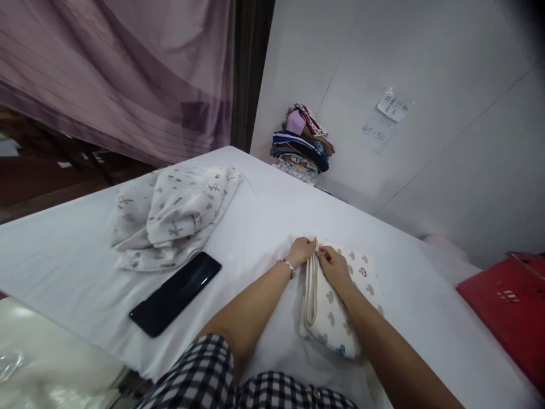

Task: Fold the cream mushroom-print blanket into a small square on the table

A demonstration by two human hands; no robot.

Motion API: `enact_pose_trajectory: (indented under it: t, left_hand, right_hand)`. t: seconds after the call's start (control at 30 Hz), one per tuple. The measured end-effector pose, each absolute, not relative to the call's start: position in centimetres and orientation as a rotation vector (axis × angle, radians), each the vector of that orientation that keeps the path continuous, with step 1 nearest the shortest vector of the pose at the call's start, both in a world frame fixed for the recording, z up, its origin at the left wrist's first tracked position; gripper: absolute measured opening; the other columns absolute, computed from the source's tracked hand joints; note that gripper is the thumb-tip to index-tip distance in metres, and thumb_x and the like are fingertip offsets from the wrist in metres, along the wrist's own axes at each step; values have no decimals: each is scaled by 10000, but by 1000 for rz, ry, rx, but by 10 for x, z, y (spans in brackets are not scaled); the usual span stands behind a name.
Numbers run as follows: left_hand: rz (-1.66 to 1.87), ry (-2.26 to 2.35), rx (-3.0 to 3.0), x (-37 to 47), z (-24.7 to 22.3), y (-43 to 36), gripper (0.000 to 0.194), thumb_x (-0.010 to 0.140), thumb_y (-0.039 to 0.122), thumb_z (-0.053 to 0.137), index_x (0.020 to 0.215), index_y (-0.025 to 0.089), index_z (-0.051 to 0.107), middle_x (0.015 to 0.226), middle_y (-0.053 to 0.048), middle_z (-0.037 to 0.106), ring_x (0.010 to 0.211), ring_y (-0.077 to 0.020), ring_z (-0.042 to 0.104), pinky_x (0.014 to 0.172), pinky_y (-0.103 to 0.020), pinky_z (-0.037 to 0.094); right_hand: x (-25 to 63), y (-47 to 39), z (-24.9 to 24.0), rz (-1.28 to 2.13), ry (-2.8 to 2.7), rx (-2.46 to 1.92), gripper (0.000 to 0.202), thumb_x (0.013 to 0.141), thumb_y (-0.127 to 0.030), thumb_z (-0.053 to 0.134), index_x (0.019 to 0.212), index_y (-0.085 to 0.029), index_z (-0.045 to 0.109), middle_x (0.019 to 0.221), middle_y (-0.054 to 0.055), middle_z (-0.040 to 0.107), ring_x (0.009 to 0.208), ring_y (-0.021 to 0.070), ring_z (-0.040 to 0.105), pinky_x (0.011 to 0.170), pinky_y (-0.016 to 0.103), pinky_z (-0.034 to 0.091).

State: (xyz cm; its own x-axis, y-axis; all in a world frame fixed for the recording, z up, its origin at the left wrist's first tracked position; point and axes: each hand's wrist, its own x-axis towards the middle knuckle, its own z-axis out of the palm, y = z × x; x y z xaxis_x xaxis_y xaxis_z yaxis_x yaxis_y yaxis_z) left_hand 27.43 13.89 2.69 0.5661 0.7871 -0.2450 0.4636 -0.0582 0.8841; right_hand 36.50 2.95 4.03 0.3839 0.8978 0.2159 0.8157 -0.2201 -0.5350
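Note:
A white cloth (334,307) printed with grey-beige shapes lies folded in layers near the front of the white-covered table. Its left side shows a stack of bound edges. At the far end of that stack, my left hand (301,250) pinches the edge between thumb and fingers; a bracelet circles the wrist. Just to the right, my right hand (334,267) rests on the fold, its fingertips closed on the cloth beside the edge. Left of my arms lies a black phone (175,294), and beyond it a rumpled white cloth (179,213) with a grey print.
The table (259,199) meets a pale wall with a paper label (392,106). A pile of folded clothes (300,145) stands beyond the far edge. A red bag (506,309) is at the right, a pink curtain (128,74) at the left, clear plastic (46,358) at the lower left.

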Motion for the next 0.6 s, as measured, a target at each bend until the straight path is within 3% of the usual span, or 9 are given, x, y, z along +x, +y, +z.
enact_pose_trajectory:
  t: [0.17,0.33,0.43,0.53,0.6]
  left_hand:
    - [380,1009,1703,272,26,140,495,833,528,385,700,126,641,696,-55,650,618,-137,554,548,-229,371]
    - [397,978,1785,271,25,138,402,723,520,557,651,133,634,617,-29,612,599,-136,532,534,-232,336]
    - [416,979,1804,272,22,137,371,746,494,532,698,143,640,685,-36,632,638,-145,546,555,-238,340]
    - [448,985,1814,272,21,137,385,753,516,516,711,155,640,730,-46,643,665,-156,554,577,-249,348]
    - [473,993,1816,272,21,136,389,750,528,517,701,161,636,725,-45,641,661,-158,552,580,-254,347]
  right_hand:
    - [363,33,41,190,-1480,-2122,294,824,-406,433,891,-205,637,591,-8,593,565,160,533,573,259,376]
    - [378,19,54,320,-1561,-1991,299,822,-355,429,922,-216,673,852,33,671,799,180,596,732,290,447]
    - [413,-3,65,112,-1382,-2083,334,816,-371,422,949,-200,676,950,65,652,852,192,587,741,305,464]
    - [456,-25,70,-49,-1100,-2367,437,808,-419,440,1108,-158,620,1169,125,575,951,225,570,848,351,439]
    - [479,-35,68,82,-864,-2547,581,800,-493,456,1252,-133,518,1219,156,548,1002,253,563,899,381,412]
